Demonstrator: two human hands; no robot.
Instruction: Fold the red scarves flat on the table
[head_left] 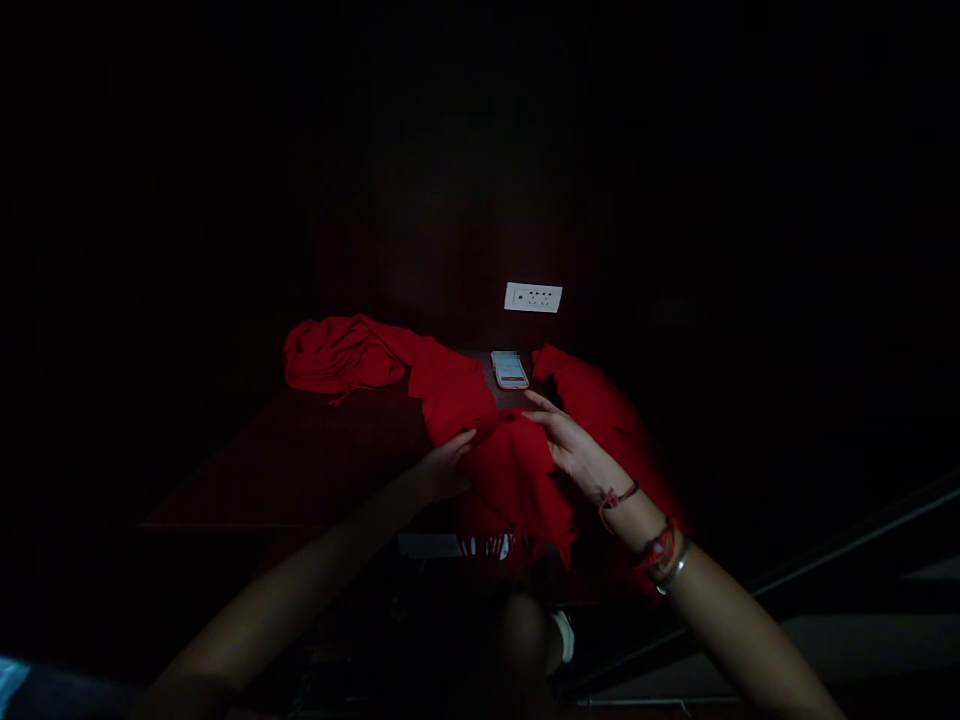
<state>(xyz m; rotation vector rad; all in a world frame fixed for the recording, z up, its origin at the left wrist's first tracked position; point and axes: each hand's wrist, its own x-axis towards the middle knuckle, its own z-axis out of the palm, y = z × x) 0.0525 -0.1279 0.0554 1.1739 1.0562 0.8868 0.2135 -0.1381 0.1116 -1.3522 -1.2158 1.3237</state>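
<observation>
A red scarf (514,465) with a fringed end hangs over the table's near edge, between my two hands. My left hand (448,468) grips its left side, thumb on top of the cloth. On the other side, my right hand (568,442) holds the scarf's right edge, with one finger stretched forward. Rumpled red cloth (341,355) trails away to the back left and appears continuous with the scarf. More red cloth (600,400) lies to the right, beyond my right hand; whether it is joined to the rest, I cannot tell.
A phone (511,370) with a lit screen lies on the dark table (300,450), just beyond my right fingertips. A white socket panel (533,297) is on the wall behind. Below the table edge shows a white shoe (564,637). Most surroundings are too dark to make out.
</observation>
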